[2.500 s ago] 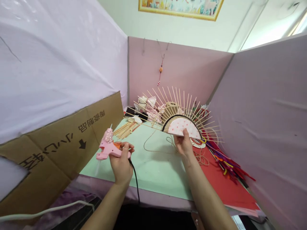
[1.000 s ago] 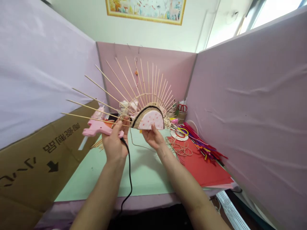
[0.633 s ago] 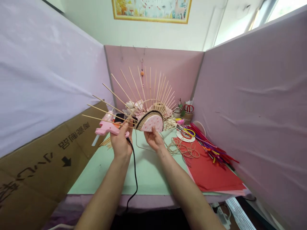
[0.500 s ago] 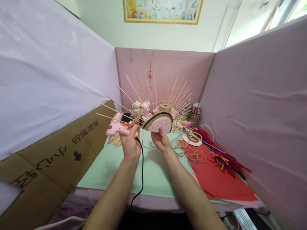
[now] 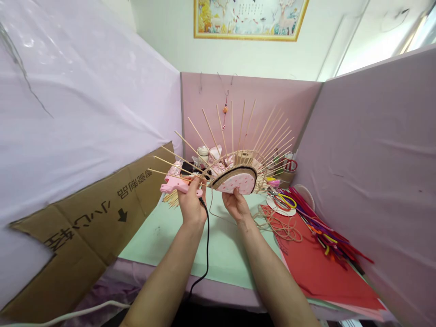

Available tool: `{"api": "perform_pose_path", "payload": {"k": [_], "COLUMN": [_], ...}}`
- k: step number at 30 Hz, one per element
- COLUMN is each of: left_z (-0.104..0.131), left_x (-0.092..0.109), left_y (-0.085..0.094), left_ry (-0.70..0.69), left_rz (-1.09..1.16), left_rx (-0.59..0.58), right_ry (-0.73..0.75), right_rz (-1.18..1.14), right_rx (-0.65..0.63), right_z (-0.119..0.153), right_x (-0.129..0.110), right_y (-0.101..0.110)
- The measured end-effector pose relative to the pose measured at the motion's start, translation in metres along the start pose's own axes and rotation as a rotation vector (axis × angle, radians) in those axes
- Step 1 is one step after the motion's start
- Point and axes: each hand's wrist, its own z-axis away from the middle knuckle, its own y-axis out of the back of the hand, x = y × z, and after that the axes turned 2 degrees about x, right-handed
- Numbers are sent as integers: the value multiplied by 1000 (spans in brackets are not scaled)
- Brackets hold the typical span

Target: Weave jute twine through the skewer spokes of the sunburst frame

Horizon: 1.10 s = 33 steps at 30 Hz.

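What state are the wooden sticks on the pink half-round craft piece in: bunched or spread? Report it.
Spread. The wooden sticks fan outward from the pink half-round craft piece, with gaps between them.

Both bare forearms stretched forward and upward from the lower edge of the view, converging toward the fan-shaped piece (image 5: 235, 179). Left hand (image 5: 191, 204) raised just left of that piece, back toward the camera, fingers curled tight around a pink grip, thumb lifted toward the piece's left corner. Right hand (image 5: 236, 204) directly beneath the piece's flat lower edge, palm turned up and away, fingertips pinching that edge from below, wrist slightly bent back. Hands close together, not touching; elbows out of view, forearms well apart below.
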Motion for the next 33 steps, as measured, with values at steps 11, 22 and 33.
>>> {"api": "perform_pose_path", "payload": {"k": [11,22,33], "left_z": [-2,30,59], "left_x": [3,46,29], "left_y": [13,98,90], "left_ry": [33,106,66], "left_rz": [-75,-614,-815], "left_rx": [-24,-261,-351], "right_ry": [32,44,39], "right_rz": [-22,-30,-59], "right_rx": [53,44,0], "right_z": [-2,-7,1], "right_x": [-5,-10,-13], "right_y": [3,14,11]}}
